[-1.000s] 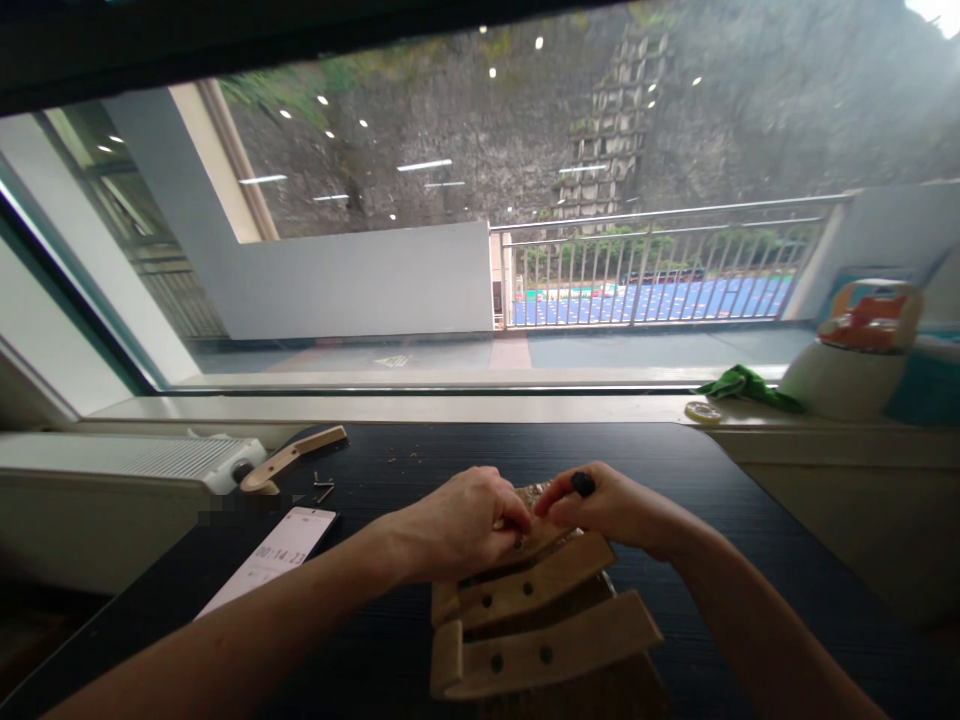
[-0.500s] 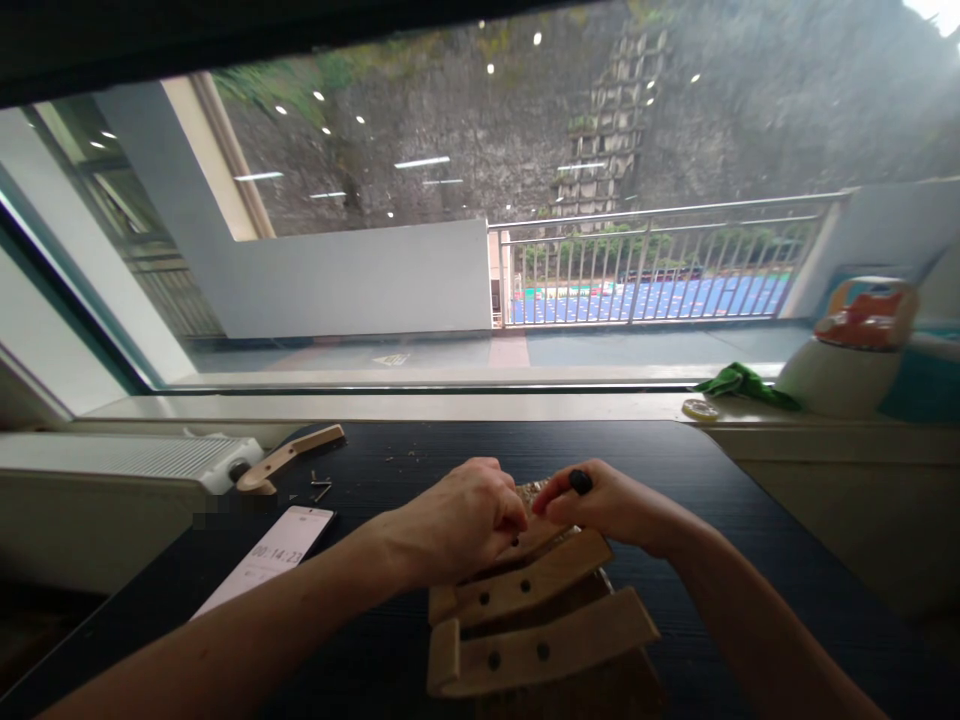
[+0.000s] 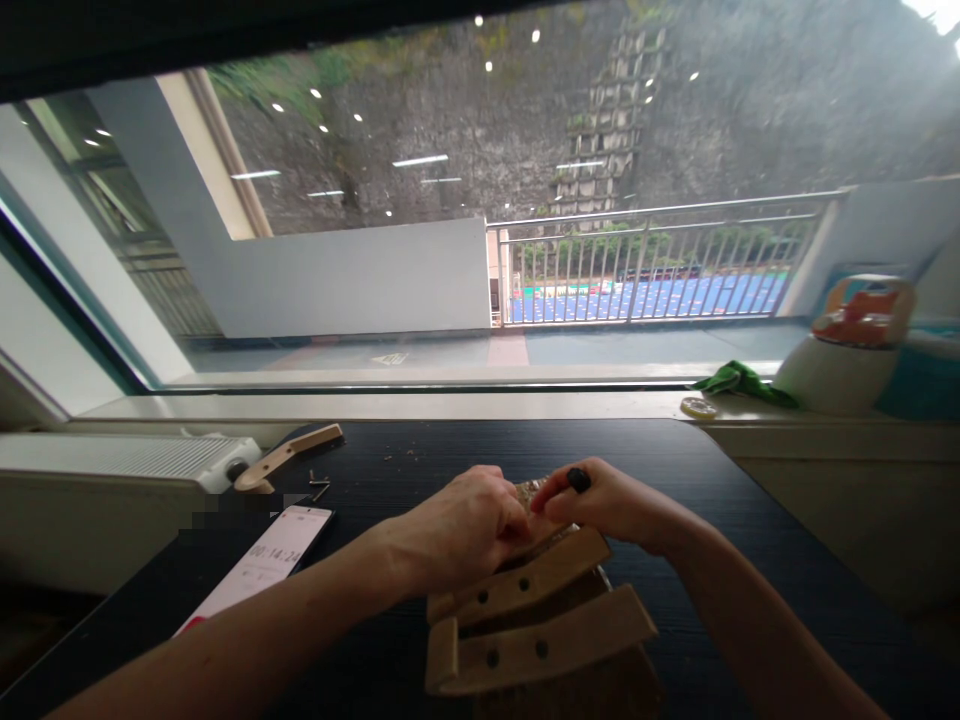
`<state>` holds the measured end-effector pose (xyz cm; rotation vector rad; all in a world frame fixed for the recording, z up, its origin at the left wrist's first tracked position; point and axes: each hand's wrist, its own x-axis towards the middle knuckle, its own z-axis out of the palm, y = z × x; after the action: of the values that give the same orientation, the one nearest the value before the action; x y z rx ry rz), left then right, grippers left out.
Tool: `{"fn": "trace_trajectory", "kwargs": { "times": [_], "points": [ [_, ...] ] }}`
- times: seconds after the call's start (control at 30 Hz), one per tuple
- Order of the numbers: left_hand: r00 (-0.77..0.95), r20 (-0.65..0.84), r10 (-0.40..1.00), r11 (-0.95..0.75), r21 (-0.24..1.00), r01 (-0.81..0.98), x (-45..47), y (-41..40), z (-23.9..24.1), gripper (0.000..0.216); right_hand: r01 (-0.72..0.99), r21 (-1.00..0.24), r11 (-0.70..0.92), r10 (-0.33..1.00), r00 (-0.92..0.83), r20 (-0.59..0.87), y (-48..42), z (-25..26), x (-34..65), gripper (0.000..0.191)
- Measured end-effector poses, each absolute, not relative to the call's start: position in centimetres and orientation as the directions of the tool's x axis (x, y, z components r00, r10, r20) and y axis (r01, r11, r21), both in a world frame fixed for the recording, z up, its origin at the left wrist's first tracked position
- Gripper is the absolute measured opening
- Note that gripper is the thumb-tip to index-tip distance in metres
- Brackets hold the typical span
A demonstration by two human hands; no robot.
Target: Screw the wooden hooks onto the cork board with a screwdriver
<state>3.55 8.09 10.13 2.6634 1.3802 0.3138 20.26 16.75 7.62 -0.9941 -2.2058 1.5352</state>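
Observation:
My left hand [image 3: 476, 515] is closed, with its curled fingers pressed down over the farthest of three wooden hooks; anything inside them is hidden. My right hand [image 3: 604, 500], with a black ring on one finger, pinches the right part of that farthest wooden hook [image 3: 536, 545], its fingertips close to the left ones. Nearer me lie a middle wooden hook [image 3: 555, 568] and a front wooden hook [image 3: 592, 630], each with two dark holes and a short upturned left end. Under them is a brownish, rough-edged board [image 3: 570, 695], mostly covered.
A loose wooden hook [image 3: 292, 452] lies at the table's back left, near a few small screws [image 3: 320, 488]. A phone [image 3: 262, 560] shows a running timer beside my left forearm. A window sill [image 3: 450, 407] with a green cloth [image 3: 742, 382] borders the black table [image 3: 360, 455].
My left fingers have shifted slightly and now cover a hole in the farthest hook that showed before. The right hand stays nearly still. The phone's timer has advanced.

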Motion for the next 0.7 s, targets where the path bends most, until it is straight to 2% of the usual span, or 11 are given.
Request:
{"fn": "trace_trajectory", "kwargs": {
  "times": [0.33,0.57,0.7],
  "points": [
    [0.473,0.048,0.88,-0.456,0.367,0.811,3.03,8.37,9.68,0.022,0.413,-0.889,0.2,0.679,-0.712,-0.178,16.7,7.82,20.33,0.024],
    [0.439,0.021,0.898,-0.407,0.419,0.812,3.05,8.34,10.11,0.023,0.4,-0.894,0.202,0.677,-0.717,-0.168,16.94,7.35,20.43,0.025],
    [0.437,0.059,0.898,-0.423,0.395,0.815,3.11,8.17,9.97,0.024,0.348,-0.922,0.17,0.657,-0.737,-0.157,16.97,7.17,20.56,0.025]
  ]
}}
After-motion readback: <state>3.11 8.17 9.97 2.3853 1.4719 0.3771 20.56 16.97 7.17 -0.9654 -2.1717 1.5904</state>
